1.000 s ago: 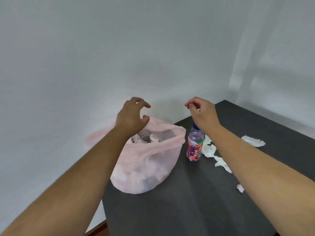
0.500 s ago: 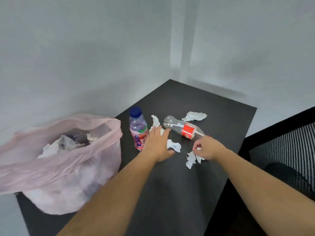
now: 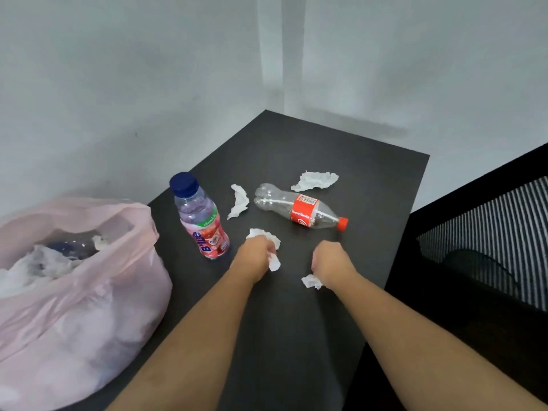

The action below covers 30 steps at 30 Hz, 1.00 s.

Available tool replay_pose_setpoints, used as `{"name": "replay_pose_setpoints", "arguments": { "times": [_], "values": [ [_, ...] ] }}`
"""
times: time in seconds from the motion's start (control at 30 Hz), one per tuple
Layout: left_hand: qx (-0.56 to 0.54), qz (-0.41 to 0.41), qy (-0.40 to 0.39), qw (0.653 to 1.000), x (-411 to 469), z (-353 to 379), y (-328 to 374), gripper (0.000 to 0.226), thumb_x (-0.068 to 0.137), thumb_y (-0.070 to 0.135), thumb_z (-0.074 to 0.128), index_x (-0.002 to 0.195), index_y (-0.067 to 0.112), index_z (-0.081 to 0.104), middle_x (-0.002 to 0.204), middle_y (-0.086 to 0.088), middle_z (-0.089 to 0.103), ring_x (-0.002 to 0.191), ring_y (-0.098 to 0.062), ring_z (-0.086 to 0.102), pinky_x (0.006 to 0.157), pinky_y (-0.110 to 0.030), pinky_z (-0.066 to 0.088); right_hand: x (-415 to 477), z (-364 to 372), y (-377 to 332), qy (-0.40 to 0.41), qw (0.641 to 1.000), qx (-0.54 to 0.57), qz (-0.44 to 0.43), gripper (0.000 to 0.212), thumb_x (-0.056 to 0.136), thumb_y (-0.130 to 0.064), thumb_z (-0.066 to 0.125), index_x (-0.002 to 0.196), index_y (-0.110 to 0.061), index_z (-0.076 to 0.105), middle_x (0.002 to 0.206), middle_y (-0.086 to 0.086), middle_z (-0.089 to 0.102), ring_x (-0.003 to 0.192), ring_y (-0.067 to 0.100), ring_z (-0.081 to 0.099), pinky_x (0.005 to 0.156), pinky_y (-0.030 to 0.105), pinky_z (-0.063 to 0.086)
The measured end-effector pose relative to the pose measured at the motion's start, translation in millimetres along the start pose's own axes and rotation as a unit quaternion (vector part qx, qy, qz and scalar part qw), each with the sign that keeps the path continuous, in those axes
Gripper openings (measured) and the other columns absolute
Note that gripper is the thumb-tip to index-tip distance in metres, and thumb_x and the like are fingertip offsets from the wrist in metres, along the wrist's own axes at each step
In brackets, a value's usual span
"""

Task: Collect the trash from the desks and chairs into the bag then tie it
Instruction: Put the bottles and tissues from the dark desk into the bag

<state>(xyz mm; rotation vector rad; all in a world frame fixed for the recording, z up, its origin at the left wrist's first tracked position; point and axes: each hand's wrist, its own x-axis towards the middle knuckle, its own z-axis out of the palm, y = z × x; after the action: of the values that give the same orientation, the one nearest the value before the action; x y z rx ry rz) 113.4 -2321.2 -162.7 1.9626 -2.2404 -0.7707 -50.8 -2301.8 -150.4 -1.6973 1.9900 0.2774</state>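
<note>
Bag (image 3: 89, 292) sitting left of hands, contents blurry. Left hand (image 3: 256, 256) clenching around crumpled tissue (image 3: 271, 247); right hand (image 3: 332, 262) closing over tissue scrap (image 3: 311, 281), fingers hidden.

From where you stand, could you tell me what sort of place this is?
Probably an office or study corner: a dark desk set against bare white walls, a black mesh-backed chair beside it, littered with tissues and bottles.
</note>
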Motion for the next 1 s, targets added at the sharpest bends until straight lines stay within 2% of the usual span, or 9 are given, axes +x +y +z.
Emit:
{"name": "replay_pose_setpoints", "arguments": {
  "times": [0.07,0.13,0.23,0.33,0.5,0.6,0.7,0.83,1.0],
  "values": [
    [0.003,-0.018,-0.022,1.0,-6.9,-12.6,0.8,0.032,0.084,-0.004,0.051,0.1,0.013,0.073,0.108,-0.008,0.068,0.103,-0.025,0.063,0.083,-0.025,0.05,-3.3,-6.9,-1.5,0.02,1.0,0.017,-0.009,0.014,0.082,-0.004,0.055,0.072,-0.013,0.061,0.06,0.005,0.045,0.065,0.022,0.049,0.046,0.02,0.033],
    [0.016,-0.013,-0.015,1.0,-12.9,-35.4,5.1,0.033,0.082,-0.004,0.053,0.099,0.013,0.075,0.108,-0.008,0.069,0.101,-0.025,0.064,0.083,-0.025,0.05,-8.1,-16.4,-4.6,0.061,0.99,0.129,-0.02,0.013,0.085,-0.004,0.053,0.082,-0.008,0.065,0.071,0.008,0.051,0.076,0.021,0.049,0.048,0.017,0.031],
    [0.004,0.015,0.056,0.998,-33.5,-92.4,21.8,0.03,0.084,0.0,0.054,0.101,0.014,0.075,0.109,-0.005,0.069,0.1,-0.021,0.063,0.082,-0.023,0.048,-29.9,-50.9,-24.8,0.13,0.967,0.207,-0.065,0.019,0.085,-0.005,0.055,0.095,-0.004,0.071,0.079,0.005,0.058,0.076,0.019,0.051,0.054,0.015,0.037],
    [-0.026,0.033,0.142,0.989,-65.7,-159.2,27.6,0.025,0.081,0.0,0.058,0.092,0.015,0.076,0.1,-0.002,0.071,0.083,-0.016,0.061,0.074,-0.021,0.046,-57.9,-94.7,-73.7,0.187,0.948,0.219,-0.138,0.019,0.081,-0.002,0.056,0.082,-0.006,0.075,0.085,0.011,0.071,0.078,0.027,0.064,0.07,0.027,0.053],
    [-0.023,-0.003,0.281,0.96,-138.8,-254.3,-16.7,0.019,0.077,0.002,0.065,0.089,0.012,0.076,0.082,0.0,0.062,0.078,-0.013,0.054,0.069,-0.017,0.037,-120.9,-147.5,-175.5,0.259,0.866,0.329,-0.274,0.013,0.083,-0.004,0.065,0.078,-0.011,0.074,0.074,-0.005,0.063,0.064,0.004,0.055,0.059,0.006,0.037],
    [-0.014,-0.07,0.332,0.941,-185.9,-282.8,-68.8,0.015,0.077,0.006,0.069,0.088,0.014,0.075,0.081,0.003,0.058,0.078,-0.01,0.052,0.071,-0.016,0.035,-152.1,-146.6,-231.4,0.255,0.841,0.329,-0.344,0.007,0.083,-0.007,0.068,0.082,-0.01,0.074,0.08,-0.003,0.063,0.071,0.007,0.055,0.061,0.008,0.035],
    [-0.011,-0.128,0.333,0.934,-223.2,-281.7,-113.8,0.012,0.074,0.008,0.073,0.083,0.016,0.074,0.079,0.003,0.059,0.078,-0.013,0.054,0.072,-0.022,0.042,-172.5,-125.3,-275.6,0.223,0.839,0.31,-0.388,0.006,0.083,-0.006,0.068,0.083,-0.008,0.073,0.084,0.001,0.064,0.074,0.01,0.055,0.064,0.011,0.037],
    [0.009,-0.205,0.316,0.926,-258.2,-267.5,-156.4,0.012,0.074,0.016,0.07,0.079,0.028,0.069,0.08,0.009,0.064,0.082,-0.016,0.06,0.063,-0.023,0.039,-179.1,-88.8,-314.7,0.202,0.849,0.29,-0.394,0.006,0.082,-0.008,0.068,0.084,-0.01,0.073,0.092,0.006,0.07,0.083,0.018,0.061,0.077,0.028,0.048],
    [0.068,-0.213,0.254,0.941,-272.0,-253.4,-190.7,0.022,0.083,0.031,0.065,0.104,0.036,0.065,0.115,0.01,0.059,0.105,-0.014,0.057,0.075,-0.024,0.039,-171.5,-58.6,-321.6,0.164,0.916,0.068,-0.361,0.043,0.088,-0.048,0.057,0.129,-0.032,0.056,0.128,-0.007,0.06,0.116,0.02,0.056,0.092,0.031,0.044]
  ]
}}
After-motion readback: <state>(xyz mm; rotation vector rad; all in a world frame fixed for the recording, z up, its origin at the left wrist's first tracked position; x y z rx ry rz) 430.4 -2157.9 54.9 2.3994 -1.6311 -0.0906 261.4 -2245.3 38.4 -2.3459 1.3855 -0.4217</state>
